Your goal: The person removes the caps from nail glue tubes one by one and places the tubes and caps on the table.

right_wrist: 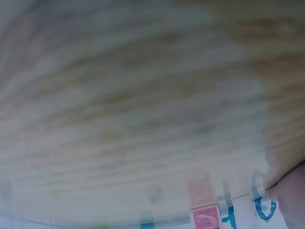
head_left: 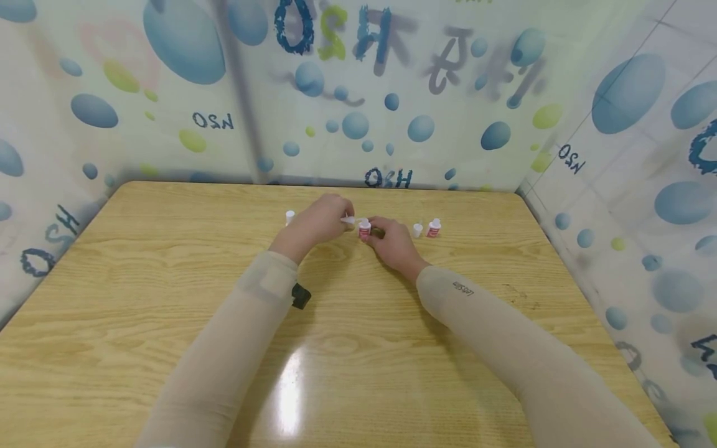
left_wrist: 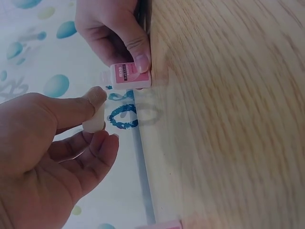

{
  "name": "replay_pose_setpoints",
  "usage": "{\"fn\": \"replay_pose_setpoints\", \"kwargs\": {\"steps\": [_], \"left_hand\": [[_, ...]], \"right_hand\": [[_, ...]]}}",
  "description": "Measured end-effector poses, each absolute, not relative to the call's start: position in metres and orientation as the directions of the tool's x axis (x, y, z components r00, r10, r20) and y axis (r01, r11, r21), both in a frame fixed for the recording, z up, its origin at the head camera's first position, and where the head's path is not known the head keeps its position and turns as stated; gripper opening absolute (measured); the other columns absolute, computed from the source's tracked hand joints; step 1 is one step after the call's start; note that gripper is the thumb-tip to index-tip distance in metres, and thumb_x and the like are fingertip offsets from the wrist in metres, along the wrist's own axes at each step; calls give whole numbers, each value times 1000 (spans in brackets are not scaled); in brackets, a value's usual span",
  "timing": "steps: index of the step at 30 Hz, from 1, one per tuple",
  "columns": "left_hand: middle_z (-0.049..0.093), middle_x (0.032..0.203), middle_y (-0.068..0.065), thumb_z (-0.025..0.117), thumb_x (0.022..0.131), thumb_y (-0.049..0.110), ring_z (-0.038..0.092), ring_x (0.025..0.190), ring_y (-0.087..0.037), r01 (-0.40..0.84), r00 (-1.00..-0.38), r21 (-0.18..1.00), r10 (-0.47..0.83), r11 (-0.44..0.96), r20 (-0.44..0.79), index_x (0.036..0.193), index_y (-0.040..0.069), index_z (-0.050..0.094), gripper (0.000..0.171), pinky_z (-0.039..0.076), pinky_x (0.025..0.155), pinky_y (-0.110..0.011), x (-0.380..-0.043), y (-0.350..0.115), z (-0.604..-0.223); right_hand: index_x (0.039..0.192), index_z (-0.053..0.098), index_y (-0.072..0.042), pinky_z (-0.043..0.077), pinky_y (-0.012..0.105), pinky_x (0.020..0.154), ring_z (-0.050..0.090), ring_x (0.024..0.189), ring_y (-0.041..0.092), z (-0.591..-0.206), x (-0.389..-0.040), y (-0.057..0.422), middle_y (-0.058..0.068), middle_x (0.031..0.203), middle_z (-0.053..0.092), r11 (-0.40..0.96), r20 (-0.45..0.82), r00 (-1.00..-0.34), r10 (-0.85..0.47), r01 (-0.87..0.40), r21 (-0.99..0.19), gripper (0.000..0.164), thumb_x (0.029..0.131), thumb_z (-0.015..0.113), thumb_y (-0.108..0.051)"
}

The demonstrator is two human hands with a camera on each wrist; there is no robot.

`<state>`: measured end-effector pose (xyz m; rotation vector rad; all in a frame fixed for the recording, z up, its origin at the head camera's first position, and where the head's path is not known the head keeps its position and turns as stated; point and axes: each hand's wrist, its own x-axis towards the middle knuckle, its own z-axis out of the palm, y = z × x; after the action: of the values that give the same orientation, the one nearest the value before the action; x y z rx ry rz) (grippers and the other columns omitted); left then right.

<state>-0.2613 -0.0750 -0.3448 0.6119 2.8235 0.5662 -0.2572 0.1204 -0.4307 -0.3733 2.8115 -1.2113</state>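
Note:
My right hand [head_left: 394, 242] holds a small pink-labelled glue bottle [head_left: 365, 229] upright on the table, with the thumb on its label in the left wrist view. The bottle's narrow neck [left_wrist: 105, 78] shows uncovered. Just to the left, my left hand [head_left: 327, 218] pinches a white cap [left_wrist: 94, 119] between thumb and fingers, apart from the neck. A second pink-labelled bottle [head_left: 434, 228] stands to the right of my right hand, with a white cap [head_left: 417, 230] beside it. In the right wrist view, part of a pink-labelled bottle [right_wrist: 206, 218] appears at the bottom edge.
Behind my left hand, a white-topped item [head_left: 289, 216] is partly hidden. A small black object [head_left: 300, 296] lies by the left forearm, which covers part of it. The wooden table [head_left: 358, 373] ends at a patterned curtain [head_left: 358, 124] at the back.

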Motion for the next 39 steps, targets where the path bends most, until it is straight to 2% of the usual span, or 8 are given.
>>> {"fn": "replay_pose_setpoints", "kwargs": {"steps": [5, 10, 14, 19, 24, 29, 39], "left_hand": [[71, 122, -14, 69, 105, 19, 65, 112, -30, 349, -901, 411, 422, 842, -99, 127, 3, 70, 28, 54, 102, -46, -261, -77, -346], [72, 122, -14, 70, 103, 18, 66, 113, -30, 340, -909, 440, 411, 831, -74, 129, 3, 69, 30, 54, 102, -46, -260, -78, -348], [72, 122, -15, 70, 103, 16, 66, 113, -29, 324, -918, 499, 395, 804, -40, 132, 1, 70, 32, 55, 101, -45, -259, -78, -354], [73, 119, -13, 70, 103, 16, 67, 108, -28, 248, -945, 599, 325, 762, -22, 127, 5, 73, 27, 56, 95, -43, -257, -80, -361], [71, 123, -9, 72, 102, 20, 63, 111, -27, 148, -967, 676, 250, 721, -55, 124, 9, 73, 24, 54, 98, -45, -255, -81, -365], [69, 128, -10, 73, 101, 16, 58, 116, -28, 74, -974, 732, 207, 678, -93, 121, 9, 74, 22, 52, 104, -46, -255, -82, -369], [70, 131, -12, 72, 98, 11, 61, 115, -29, -10, -971, 790, 184, 612, -155, 127, 8, 73, 29, 53, 101, -45, -254, -84, -378]], "right_hand": [[141, 68, -15, 44, 47, 123, 56, 146, 26, -429, -256, 119, 6, 146, 68, 659, 36, -970, -241, -191, -727, 38, 104, 71, -23], [140, 69, -15, 44, 47, 122, 57, 145, 27, -429, -255, 120, 7, 146, 69, 660, 41, -969, -242, -195, -726, 37, 104, 71, -22], [141, 68, -14, 44, 48, 122, 56, 146, 28, -429, -254, 120, 8, 147, 68, 666, 44, -969, -241, -199, -719, 38, 104, 70, -22], [142, 67, -14, 43, 47, 123, 56, 147, 28, -428, -254, 119, 8, 148, 67, 673, 42, -969, -244, -200, -712, 39, 104, 70, -22], [144, 66, -14, 42, 48, 124, 54, 148, 28, -425, -253, 119, 8, 150, 65, 679, 26, -970, -244, -190, -709, 40, 104, 70, -20], [144, 66, -14, 41, 47, 125, 54, 149, 29, -426, -254, 119, 8, 151, 64, 684, 25, -970, -241, -188, -705, 40, 105, 70, -20], [144, 66, -14, 41, 48, 125, 53, 149, 29, -425, -253, 119, 8, 152, 64, 683, 22, -971, -237, -183, -707, 41, 104, 71, -21]]}}
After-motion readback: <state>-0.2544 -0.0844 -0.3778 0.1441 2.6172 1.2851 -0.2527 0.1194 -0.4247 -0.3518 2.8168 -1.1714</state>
